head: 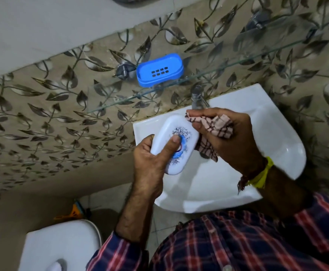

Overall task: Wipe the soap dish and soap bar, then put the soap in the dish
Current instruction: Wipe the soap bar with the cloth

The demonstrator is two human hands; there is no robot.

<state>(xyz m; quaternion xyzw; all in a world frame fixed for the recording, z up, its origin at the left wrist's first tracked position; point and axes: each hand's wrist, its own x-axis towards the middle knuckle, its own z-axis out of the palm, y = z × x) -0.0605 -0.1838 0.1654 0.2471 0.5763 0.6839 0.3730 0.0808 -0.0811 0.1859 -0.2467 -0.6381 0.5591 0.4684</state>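
Here, white washbasin [228,184] at four o'clock, left hand [150,163] gripping white soap dish lid [174,145] at centre, thumb on its top, right hand [224,137] clutching checked cloth [218,130] against lid's two-o'clock end, blue soap dish [159,70] on glass shelf [198,77] at twelve o'clock.

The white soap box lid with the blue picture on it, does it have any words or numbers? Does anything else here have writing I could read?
No readable text anywhere in the head view.
white lid, held by the left hand: a blue floral print only; the thumb covers part, and no letters can be made out.
blue soap dish on the glass shelf: only drain slots, no label.
checked cloth in the right hand: a woven pattern, no writing.
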